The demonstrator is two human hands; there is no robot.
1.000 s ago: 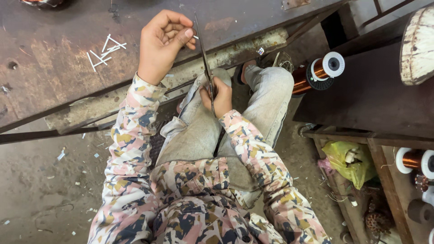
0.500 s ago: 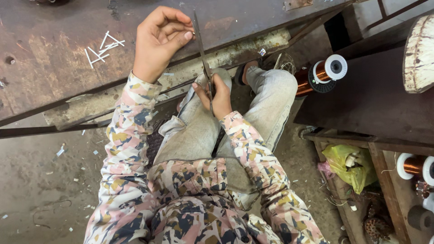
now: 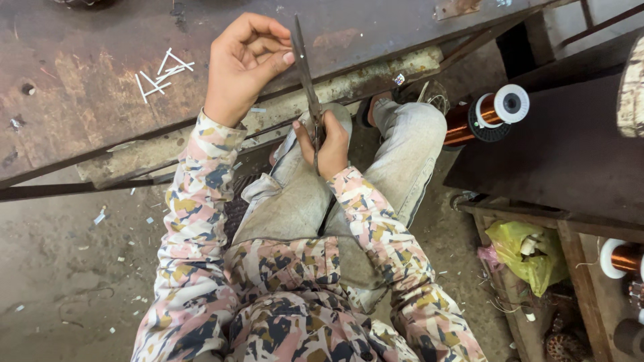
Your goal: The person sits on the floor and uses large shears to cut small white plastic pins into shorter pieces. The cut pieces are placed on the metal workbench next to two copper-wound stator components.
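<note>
The scissors (image 3: 305, 70) stand nearly upright between the person's knees, blades pointing up and away toward the rusty counter (image 3: 87, 100). The right hand (image 3: 327, 144) is closed around the handles low down, over the lap. The left hand (image 3: 245, 64) is curled at the blade tips, thumb and fingertips pinched together as if on something small; what it pinches is too small to make out.

Compared with a second ago, the left hand has lifted a little and drawn closer to the blade tips, while the right hand has kept its place on the handles. That suggests a piece is being fed to the blades for a cut, though whether the blades have closed cannot be told.

On the counter just left of the left hand lies a small heap of short white strips (image 3: 161, 74). White scraps (image 3: 100, 218) dot the floor below. To the right, a spool of copper wire (image 3: 486, 114) rests beside the knee, and a yellow bag (image 3: 526, 251) sits in a wooden crate.
</note>
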